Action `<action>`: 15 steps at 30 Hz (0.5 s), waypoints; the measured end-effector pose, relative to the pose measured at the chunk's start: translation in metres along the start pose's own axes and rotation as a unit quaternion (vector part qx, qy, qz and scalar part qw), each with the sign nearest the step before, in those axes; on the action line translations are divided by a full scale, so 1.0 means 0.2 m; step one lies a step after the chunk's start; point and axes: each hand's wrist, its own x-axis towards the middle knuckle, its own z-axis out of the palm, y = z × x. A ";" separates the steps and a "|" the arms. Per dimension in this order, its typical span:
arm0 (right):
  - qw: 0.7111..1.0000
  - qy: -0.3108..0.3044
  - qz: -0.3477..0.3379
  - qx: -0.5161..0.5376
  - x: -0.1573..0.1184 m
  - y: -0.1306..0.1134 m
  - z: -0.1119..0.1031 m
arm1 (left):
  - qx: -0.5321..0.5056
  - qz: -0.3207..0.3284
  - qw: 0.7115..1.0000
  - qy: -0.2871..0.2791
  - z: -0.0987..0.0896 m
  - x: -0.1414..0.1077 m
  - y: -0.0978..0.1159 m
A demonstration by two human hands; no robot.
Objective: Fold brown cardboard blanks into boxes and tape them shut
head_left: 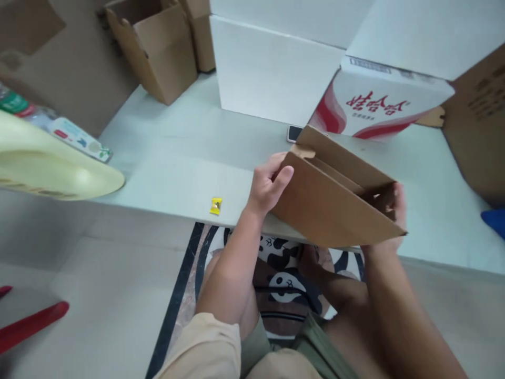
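A brown cardboard box (pixel 323 205), open at the top, is tilted over the front edge of the pale table (pixel 173 152). My left hand (pixel 270 184) grips its left end, thumb on the near wall and the other fingers mostly hidden behind. At the right end my right hand (pixel 394 216) is closed round the box, its fingers at the short side and the palm below. A dark-screened phone (pixel 294 133) lies partly hidden behind the box. On the table left of my left hand is a small yellow wrapped item (pixel 215 206).
Brown boxes (pixel 169 58) stand at the back left, near white boxes (pixel 272 73). A red and white box (pixel 379 102) sits at the back right. Along the left edge are a pale yellow object (pixel 59 163) and a bottle (pixel 23 108). Something blue (pixel 495 221) shows far right.
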 end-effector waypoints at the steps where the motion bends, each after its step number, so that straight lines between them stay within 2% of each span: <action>1: 0.999 0.037 0.030 0.005 -0.01 0.01 0.01 | 0.015 -0.007 1.000 0.005 0.02 0.00 -0.01; 2: 0.995 0.082 0.061 0.015 -0.02 0.01 0.02 | 0.031 -0.013 0.999 0.016 0.03 0.00 -0.02; 4: 0.988 0.096 0.107 0.055 -0.03 -0.01 0.05 | 0.057 -0.028 0.997 0.043 0.05 0.00 -0.05; 8: 0.970 0.124 0.105 0.178 -0.02 -0.08 0.09 | 0.083 -0.024 0.994 0.072 0.06 0.02 -0.12; 11: 0.974 0.109 0.082 0.180 -0.03 -0.10 0.05 | 0.099 0.012 0.994 0.052 0.05 0.04 -0.17; 15: 0.985 0.061 0.025 0.162 -0.07 -0.09 -0.02 | 0.148 0.014 0.989 -0.018 0.03 0.04 -0.20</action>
